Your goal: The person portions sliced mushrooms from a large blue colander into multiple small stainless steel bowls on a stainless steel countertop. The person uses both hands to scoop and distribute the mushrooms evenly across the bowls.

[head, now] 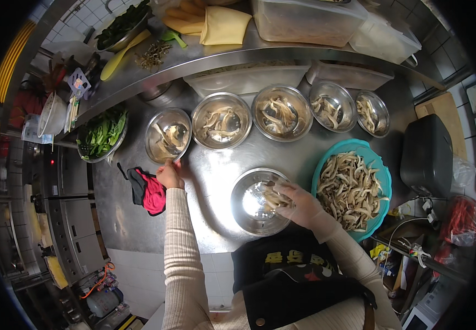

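Observation:
My left hand (170,174) grips the near rim of a steel bowl (155,144) with a few mushroom pieces in it. My right hand (302,206), in a thin clear glove, holds a bunch of sliced mushrooms (274,196) over a steel bowl (248,218) close to me. To the right of that hand stands a teal plastic basin (387,177) full of torn oyster mushrooms (349,189). Several more steel bowls (221,142), each with some mushroom pieces, stand in a curved row at the back of the steel table.
A pink and black cloth item (152,194) lies by my left wrist. Leafy greens fill a bowl (102,136) at the back left. Plastic tubs (246,80) stand behind the bowls, under a steel shelf (242,55). A dark bin (427,154) is at the right.

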{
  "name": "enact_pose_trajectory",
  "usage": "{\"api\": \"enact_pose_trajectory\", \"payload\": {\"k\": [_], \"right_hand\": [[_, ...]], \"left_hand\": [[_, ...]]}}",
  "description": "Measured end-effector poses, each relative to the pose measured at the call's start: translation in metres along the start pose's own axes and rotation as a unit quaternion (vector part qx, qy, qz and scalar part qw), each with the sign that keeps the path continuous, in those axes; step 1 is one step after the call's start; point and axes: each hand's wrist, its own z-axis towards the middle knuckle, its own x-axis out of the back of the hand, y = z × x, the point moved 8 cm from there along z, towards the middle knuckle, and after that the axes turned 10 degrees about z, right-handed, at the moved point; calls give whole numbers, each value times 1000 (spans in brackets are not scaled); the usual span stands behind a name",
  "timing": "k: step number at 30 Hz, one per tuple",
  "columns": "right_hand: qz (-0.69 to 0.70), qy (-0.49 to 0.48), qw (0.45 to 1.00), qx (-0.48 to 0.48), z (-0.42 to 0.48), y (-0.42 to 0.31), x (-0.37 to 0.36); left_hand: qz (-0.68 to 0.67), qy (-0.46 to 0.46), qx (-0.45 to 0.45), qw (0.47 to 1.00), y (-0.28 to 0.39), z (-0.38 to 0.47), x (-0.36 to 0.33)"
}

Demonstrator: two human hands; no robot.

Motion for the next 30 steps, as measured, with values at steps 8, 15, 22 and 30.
{"api": "enact_pose_trajectory", "payload": {"k": [8,15,22,30], "right_hand": [[-204,173,959,-94,-58,74,138],[-218,148,965,-8,-104,117,116],[-296,198,934,39,-96,66,135],[-164,94,950,250,-42,-50,44]], "left_hand": [[239,-299,-28,923,-11,-118,-8],[626,-278,-279,674,-14,-237,-14],[694,-242,-290,613,4,-253,-26],[563,-259,-287,730,58,-275,-7]]}}
